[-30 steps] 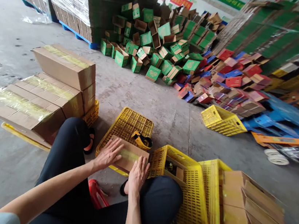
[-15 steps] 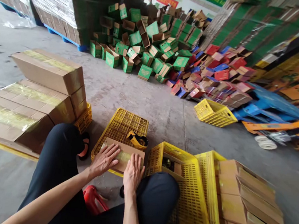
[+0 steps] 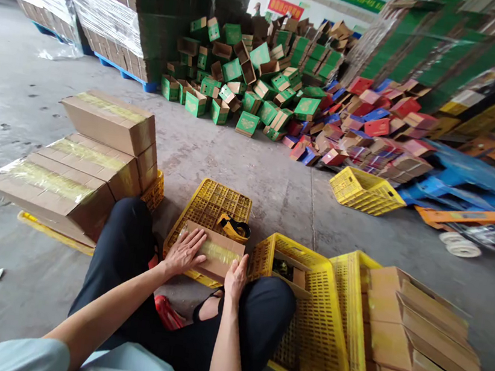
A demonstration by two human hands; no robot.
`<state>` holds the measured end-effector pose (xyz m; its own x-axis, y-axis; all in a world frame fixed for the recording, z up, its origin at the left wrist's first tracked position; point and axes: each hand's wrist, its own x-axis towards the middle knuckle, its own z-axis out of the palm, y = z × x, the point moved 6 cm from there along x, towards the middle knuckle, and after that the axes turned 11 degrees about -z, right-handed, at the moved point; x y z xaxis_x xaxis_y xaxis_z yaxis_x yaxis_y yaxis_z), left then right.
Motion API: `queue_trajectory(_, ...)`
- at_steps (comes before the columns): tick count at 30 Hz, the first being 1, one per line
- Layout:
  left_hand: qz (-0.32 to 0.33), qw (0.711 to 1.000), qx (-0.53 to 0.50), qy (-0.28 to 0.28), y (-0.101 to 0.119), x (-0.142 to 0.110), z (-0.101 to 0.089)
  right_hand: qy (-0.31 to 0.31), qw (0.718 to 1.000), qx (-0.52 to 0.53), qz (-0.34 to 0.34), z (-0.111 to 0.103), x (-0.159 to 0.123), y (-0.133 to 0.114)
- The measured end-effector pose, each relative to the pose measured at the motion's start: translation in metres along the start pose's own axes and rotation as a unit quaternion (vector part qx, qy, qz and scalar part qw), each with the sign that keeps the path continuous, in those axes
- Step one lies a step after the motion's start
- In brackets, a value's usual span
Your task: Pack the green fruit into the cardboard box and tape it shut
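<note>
A small cardboard box [image 3: 220, 251] with yellowish tape along its top lies across an upturned yellow crate [image 3: 216, 196] between my knees. My left hand [image 3: 184, 252] rests flat on the box's left end, fingers stretched out. At the right end, my right hand [image 3: 236, 276] grips the corner, its fingers bent around the edge. Just behind the box, a yellow-and-black tape dispenser [image 3: 233, 227] lies on the crate. To the right, a yellow crate [image 3: 323, 335] holds an open carton [image 3: 293, 273] with dark contents I cannot make out.
Taped cardboard boxes [image 3: 96, 156] are stacked at my left. Another yellow crate [image 3: 358, 264] with several cartons [image 3: 418, 342] stands at far right. Beyond lie heaps of green boxes [image 3: 237, 87] and red-and-blue boxes [image 3: 369, 125], beside a blue pallet [image 3: 462, 177].
My right hand has moved from lying flat on the box's top to its right end. My left hand stays on the left end. The whole view has shifted slightly.
</note>
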<state>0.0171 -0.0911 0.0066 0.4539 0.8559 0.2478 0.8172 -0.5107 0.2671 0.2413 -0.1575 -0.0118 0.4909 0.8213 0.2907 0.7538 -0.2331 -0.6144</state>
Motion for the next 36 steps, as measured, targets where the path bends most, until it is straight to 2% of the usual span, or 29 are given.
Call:
queue_trajectory(4,-0.019,1.0,-0.001,-0.002,0.008,-0.003,0.001,-0.011,0.999,-0.016,0.041,-0.001,0.001,-0.008)
queue_trajectory(7,-0.021,1.0,-0.006,-0.006,0.023,-0.013,0.006,-0.016,0.998,-0.021,0.057,0.0,-0.002,-0.01)
queue_trajectory(10,0.002,0.999,-0.019,-0.037,0.041,-0.024,0.009,-0.034,0.997,0.008,0.063,0.002,-0.002,-0.002)
queue_trajectory(14,-0.004,0.998,-0.031,-0.062,0.048,-0.025,0.002,-0.059,0.993,0.051,0.093,0.0,-0.001,0.013)
queue_trajectory(18,-0.01,0.997,-0.04,-0.072,0.045,-0.021,-0.003,-0.088,0.984,0.102,0.118,-0.008,-0.001,0.019)
queue_trajectory(24,-0.011,0.994,-0.057,-0.095,0.042,-0.02,0.001,-0.105,0.964,0.193,0.149,-0.022,-0.006,0.018)
queue_trajectory(29,-0.011,0.992,-0.076,-0.1,0.026,-0.025,-0.003,-0.125,0.949,0.221,0.188,-0.026,-0.012,0.023)
queue_trajectory(33,-0.086,0.993,-0.059,-0.061,-0.002,-0.034,-0.012,-0.11,0.951,0.209,0.199,-0.027,-0.016,0.032)
queue_trajectory(36,-0.127,0.99,-0.049,-0.035,-0.012,-0.038,-0.014,-0.098,0.963,0.17,0.185,-0.027,-0.014,0.036)
